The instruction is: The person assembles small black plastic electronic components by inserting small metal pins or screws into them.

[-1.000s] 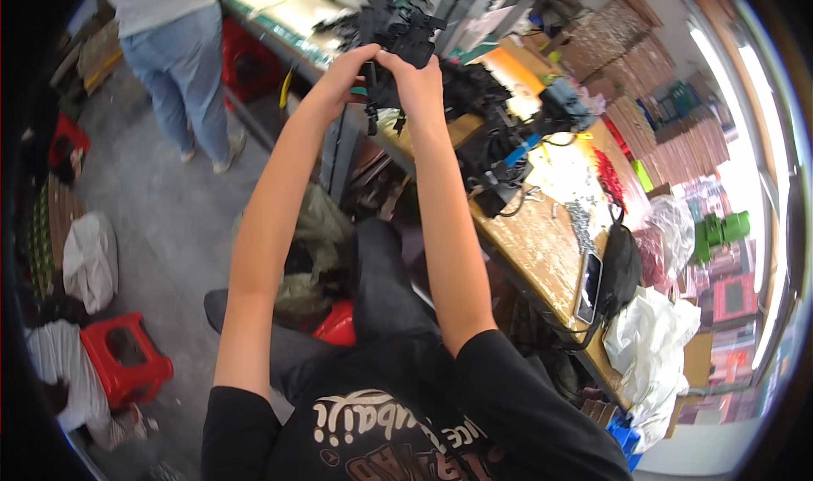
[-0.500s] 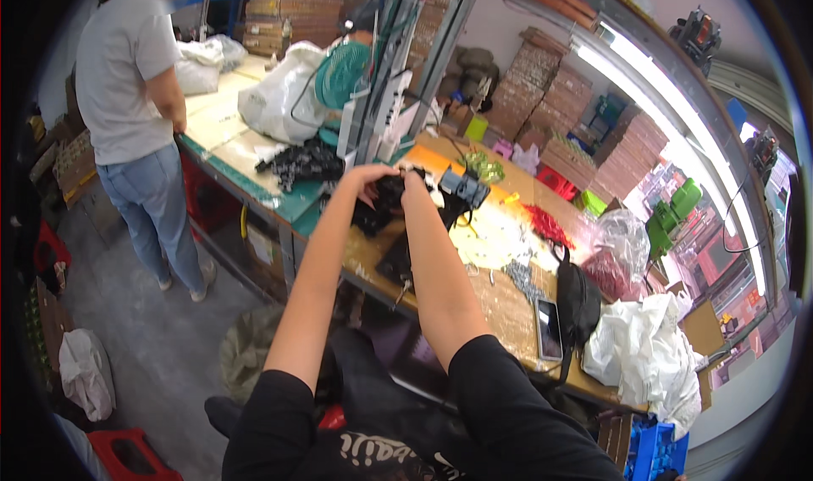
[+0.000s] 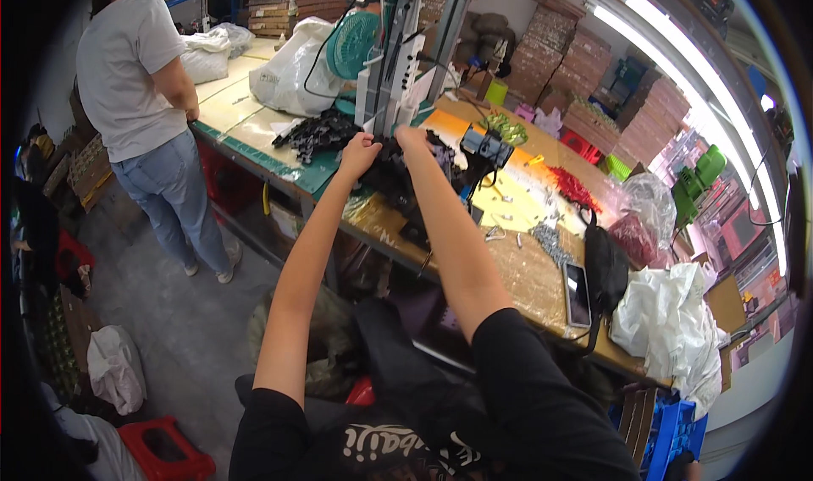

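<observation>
**Both hands on the black pile at the bench edge**

Nearest me, below the bench, I see a red stool (image 3: 165, 451) and a white bag (image 3: 114, 367) on the grey floor. Along the bench (image 3: 542, 290) to my right lie a phone (image 3: 577, 293), a black pouch (image 3: 606, 265) and a heap of white plastic bags (image 3: 673, 328).

Further out, both arms stretch to a pile of black plastic parts (image 3: 398, 176) lying on the bench in front of a grey upright stand (image 3: 385, 83). My left hand (image 3: 359, 155) rests curled on the pile's left side; I cannot tell how much it grips. My right hand (image 3: 412, 139) lies on top of the pile with its fingers hidden, so I cannot tell whether they are wide or closed.

In my judgement, the pile sits near the bench edge, so a sideways pull could spill parts to the floor. The arms are at full reach, and a cable (image 3: 339, 36) hangs close by, so a lifted handful could snag it.

Beyond, a second black heap (image 3: 318, 134) lies on the green mat (image 3: 288, 163), with a teal fan (image 3: 354, 42) behind. A person in a white shirt (image 3: 127, 74) stands at the far left.
</observation>
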`<state>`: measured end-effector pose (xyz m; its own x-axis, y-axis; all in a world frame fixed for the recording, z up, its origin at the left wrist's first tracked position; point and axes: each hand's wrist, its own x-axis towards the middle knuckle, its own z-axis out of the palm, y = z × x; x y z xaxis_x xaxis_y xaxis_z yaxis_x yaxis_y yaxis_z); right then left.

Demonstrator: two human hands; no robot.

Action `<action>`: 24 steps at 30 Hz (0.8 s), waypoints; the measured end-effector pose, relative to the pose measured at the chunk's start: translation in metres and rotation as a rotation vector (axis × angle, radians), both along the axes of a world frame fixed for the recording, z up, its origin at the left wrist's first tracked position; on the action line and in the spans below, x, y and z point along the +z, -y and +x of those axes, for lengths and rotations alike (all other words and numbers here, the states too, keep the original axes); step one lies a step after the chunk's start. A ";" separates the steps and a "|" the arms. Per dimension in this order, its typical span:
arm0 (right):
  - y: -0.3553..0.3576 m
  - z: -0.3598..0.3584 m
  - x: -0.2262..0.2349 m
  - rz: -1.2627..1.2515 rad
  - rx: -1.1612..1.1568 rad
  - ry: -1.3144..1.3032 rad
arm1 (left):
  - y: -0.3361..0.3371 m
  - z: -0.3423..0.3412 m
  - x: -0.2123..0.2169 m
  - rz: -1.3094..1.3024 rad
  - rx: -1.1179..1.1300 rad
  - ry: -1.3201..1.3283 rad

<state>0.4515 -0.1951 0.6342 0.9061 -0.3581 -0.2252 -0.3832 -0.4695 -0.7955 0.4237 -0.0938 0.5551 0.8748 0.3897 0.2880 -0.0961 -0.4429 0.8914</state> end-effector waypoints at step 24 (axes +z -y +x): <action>0.349 -0.161 -0.149 -0.209 0.076 0.752 | 0.041 -0.084 -0.032 1.406 -0.001 0.208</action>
<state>0.2903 -0.5441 0.4856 0.8120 -0.2565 0.5243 0.2626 -0.6416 -0.7206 0.3398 -0.1350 0.5228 0.7693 -0.3252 0.5500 -0.1697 -0.9339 -0.3147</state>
